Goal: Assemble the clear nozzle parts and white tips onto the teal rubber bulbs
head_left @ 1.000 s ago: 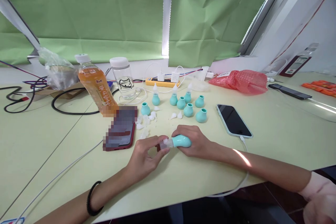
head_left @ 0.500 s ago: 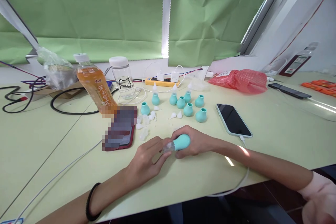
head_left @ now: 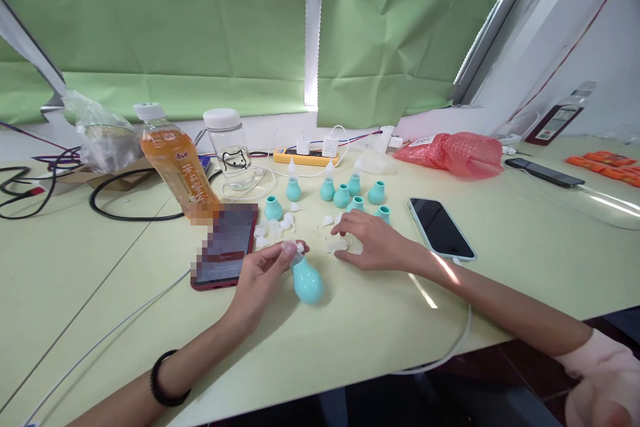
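My left hand (head_left: 261, 275) pinches the clear tip of a turquoise bulb syringe (head_left: 308, 282), whose round bulb hangs down toward me just above or on the table. Off to the right, my right hand (head_left: 376, 240) is low over the table with thumb and fingers apart. A small clear plastic piece (head_left: 338, 247) lies between its fingertips; I cannot tell whether they touch it. Beyond the hands stand several turquoise bulbs (head_left: 341, 196), some topped with clear nozzles (head_left: 293, 169), others with bare openings. Small white translucent pieces (head_left: 274, 229) lie scattered left of centre.
On the left are a phone in a red case (head_left: 227, 250), an orange drink bottle (head_left: 177, 167) and a clear lidded bottle (head_left: 231, 157). To the right lies a charging phone (head_left: 442, 228). A yellow power strip (head_left: 306, 158) and red bubble wrap (head_left: 453, 153) are at the back.
My right hand has let go of the bulb syringe and moved right and away from me to the small clear piece. The bulb syringe, still in my left hand, has swung to point downward.
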Demonstrator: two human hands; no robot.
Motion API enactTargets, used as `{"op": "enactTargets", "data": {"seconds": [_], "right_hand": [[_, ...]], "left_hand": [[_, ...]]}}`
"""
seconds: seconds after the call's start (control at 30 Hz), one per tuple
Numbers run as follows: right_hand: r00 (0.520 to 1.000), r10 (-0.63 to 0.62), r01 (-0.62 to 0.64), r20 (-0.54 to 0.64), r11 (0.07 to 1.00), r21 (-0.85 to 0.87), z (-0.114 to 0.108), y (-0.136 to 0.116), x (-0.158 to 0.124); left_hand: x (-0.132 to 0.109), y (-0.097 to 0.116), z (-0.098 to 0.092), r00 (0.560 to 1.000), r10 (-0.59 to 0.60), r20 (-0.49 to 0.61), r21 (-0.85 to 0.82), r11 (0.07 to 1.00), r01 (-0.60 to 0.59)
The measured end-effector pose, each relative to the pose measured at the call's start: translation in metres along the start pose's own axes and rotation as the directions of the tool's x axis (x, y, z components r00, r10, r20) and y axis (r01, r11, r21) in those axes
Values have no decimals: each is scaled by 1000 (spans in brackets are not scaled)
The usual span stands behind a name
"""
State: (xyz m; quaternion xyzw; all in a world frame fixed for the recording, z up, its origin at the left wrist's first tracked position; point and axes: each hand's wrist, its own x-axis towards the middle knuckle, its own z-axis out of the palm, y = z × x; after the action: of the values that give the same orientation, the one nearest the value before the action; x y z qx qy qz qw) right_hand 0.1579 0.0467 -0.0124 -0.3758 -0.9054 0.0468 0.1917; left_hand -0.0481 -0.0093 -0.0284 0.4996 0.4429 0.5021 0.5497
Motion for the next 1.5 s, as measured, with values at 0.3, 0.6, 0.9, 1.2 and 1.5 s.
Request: {"op": "enactTargets", "data": {"seconds": [0.3,0.6,0.9,1.2,1.5], "right_hand": [[992,-2,14,125,995,-100,9,4,0],[998,-28,48,62,934,-355,4,5,31],[991,-44,88,123,923,-375,9,3,54],[992,65,-126,108,505,854,-9,-29,25],[969,142,-244,202,431,868,0,-23,25]], "left_hand": [[-3,-1,5,983,-100,156,-92,989,115],[-2,-2,5,971,-127,203,-204,964,168],[-5,-4,3,981,-140,134,-84,985,152],[-7,-2,1,983,-57,172,12,998,56],[-11,0,3,983,5,183,153,988,-34]]}}
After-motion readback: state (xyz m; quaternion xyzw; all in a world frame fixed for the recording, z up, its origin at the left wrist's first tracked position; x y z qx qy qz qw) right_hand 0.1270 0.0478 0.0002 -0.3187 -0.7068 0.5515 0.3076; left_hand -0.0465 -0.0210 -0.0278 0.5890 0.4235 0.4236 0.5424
